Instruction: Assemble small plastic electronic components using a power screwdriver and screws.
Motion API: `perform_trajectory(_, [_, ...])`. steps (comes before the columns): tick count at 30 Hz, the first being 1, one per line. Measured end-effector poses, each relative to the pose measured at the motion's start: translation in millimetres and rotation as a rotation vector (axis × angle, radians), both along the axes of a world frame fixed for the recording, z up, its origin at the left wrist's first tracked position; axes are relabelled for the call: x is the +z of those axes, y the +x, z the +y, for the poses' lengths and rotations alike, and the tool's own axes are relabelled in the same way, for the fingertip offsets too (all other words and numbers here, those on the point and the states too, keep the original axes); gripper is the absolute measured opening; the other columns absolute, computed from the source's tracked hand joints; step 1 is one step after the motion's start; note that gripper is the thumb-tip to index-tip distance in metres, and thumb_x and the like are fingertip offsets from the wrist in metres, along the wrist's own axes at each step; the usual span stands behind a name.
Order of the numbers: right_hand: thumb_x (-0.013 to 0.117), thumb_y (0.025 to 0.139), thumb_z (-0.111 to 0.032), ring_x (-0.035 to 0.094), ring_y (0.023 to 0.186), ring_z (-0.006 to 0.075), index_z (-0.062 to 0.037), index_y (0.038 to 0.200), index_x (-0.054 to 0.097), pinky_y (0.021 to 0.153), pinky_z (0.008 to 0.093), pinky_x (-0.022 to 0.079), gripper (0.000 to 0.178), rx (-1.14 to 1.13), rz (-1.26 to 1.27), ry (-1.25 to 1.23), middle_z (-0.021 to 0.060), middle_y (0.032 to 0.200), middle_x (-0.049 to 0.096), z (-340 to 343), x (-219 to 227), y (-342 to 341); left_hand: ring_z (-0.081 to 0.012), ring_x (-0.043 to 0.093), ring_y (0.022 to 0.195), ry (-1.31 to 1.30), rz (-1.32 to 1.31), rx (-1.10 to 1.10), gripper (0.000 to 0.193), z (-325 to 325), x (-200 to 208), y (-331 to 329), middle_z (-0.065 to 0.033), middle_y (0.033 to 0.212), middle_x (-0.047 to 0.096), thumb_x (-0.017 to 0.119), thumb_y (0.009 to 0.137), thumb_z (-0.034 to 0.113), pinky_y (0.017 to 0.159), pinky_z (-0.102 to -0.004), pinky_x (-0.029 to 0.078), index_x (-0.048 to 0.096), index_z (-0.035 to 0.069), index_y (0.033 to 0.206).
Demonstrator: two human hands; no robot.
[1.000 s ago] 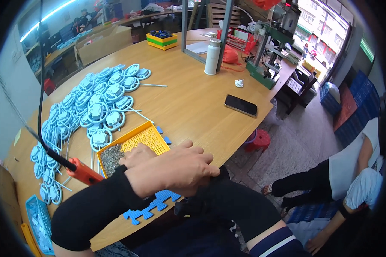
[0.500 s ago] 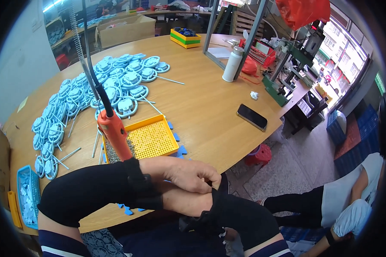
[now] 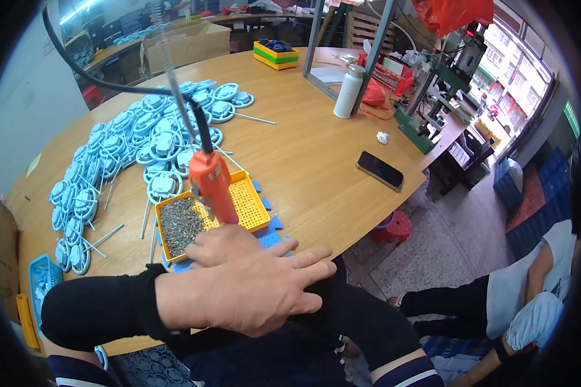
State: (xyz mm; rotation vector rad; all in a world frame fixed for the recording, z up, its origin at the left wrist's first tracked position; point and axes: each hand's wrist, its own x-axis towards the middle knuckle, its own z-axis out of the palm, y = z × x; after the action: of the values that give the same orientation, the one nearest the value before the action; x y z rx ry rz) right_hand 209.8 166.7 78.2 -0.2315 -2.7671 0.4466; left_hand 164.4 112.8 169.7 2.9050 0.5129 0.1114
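My left hand (image 3: 252, 287) reaches in from the left with its fingers spread, lying across my right wrist by the edge of the black sleeve (image 3: 368, 309). Behind it shows part of my right hand (image 3: 224, 242); its fingers are mostly hidden, so their grip is unclear. Just above that hand hangs an orange electric screwdriver (image 3: 213, 187) on a cable and spring, its lower end near the knuckles. Beyond lies a yellow tray (image 3: 262, 216) with a perforated bottom, small grey metal pieces (image 3: 181, 224) filling its left part. Blue interlocking foam pieces (image 3: 272, 237) stick out beneath it.
Light-blue round plastic parts with thin rods (image 3: 164, 145) are heaped on the table's left. A blue basket (image 3: 44, 277) stands at the left edge. On the right are a phone (image 3: 379, 172), a white bottle (image 3: 349, 93) and a green machine (image 3: 414, 129). A seated person (image 3: 497, 303) is at right.
My left hand has gone from pinching the right sleeve's edge to spread fingers. My right hand now shows nearer the tray. The screwdriver has shifted right, uncovering the grey metal pieces.
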Motion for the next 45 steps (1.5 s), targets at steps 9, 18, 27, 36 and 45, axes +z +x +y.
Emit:
perform_trajectory(9, [0.069,0.082,-0.016,0.065,0.071,0.0275,-0.0031,0.094,0.065,0.064,0.0378,0.05,0.019,-0.008,0.382,-0.406,0.0127,0.078,0.066,5.2,21.8,4.3,-0.027,0.052,0.112,0.503,-0.096,0.116,0.01,-12.7,-6.2,7.7,-0.0054,0.1,0.053,0.061,0.073,0.025,0.1,-0.0526,0.038,0.056,0.019,0.078])
perform_trajectory(18, [0.067,0.087,-0.015,0.061,0.067,0.0107,-0.0014,0.098,0.065,0.06,0.0273,0.048,0.017,0.036,0.39,-0.725,0.0074,0.075,0.065,17.3,19.0,10.9,-0.0314,0.046,0.122,0.199,-0.232,0.267,0.016,-22.8,-16.7,23.8,-0.0091,0.109,0.054,0.068,0.072,0.025,0.101,-0.0599,0.032,0.058,0.013,0.076])
perform_trajectory(27, [0.061,0.093,-0.012,0.061,0.071,0.0085,0.0011,0.105,0.062,0.066,0.0229,0.052,0.017,0.068,0.357,-1.198,0.0046,0.081,0.064,14.4,25.6,15.7,-0.0314,0.028,0.141,0.111,-0.117,0.012,0.009,-7.9,-21.0,10.1,-0.0097,0.125,0.049,0.061,0.077,0.024,0.111,-0.0638,0.019,0.06,0.015,0.075])
perform_trajectory(36, [0.058,0.095,-0.013,0.062,0.07,0.0109,-0.0005,0.106,0.061,0.066,0.0249,0.052,0.017,0.119,0.454,-1.342,0.0055,0.08,0.064,27.5,46.5,25.9,-0.0318,0.042,0.133,0.624,-0.214,0.355,0.012,-23.6,-46.9,-1.1,-0.0068,0.128,0.052,0.061,0.074,0.025,0.108,-0.0643,0.024,0.063,0.02,0.084])
perform_trajectory(45, [0.053,0.1,-0.021,0.066,0.072,0.0165,0.0001,0.11,0.061,0.07,0.0282,0.055,0.025,-0.028,0.771,-1.167,0.0084,0.079,0.067,57.8,32.6,47.3,-0.029,0.029,0.141,0.247,-0.033,0.34,0.032,-24.6,-39.5,-1.1,-0.0031,0.137,0.043,0.063,0.078,0.025,0.11,-0.0636,0.017,0.065,0.022,0.11])
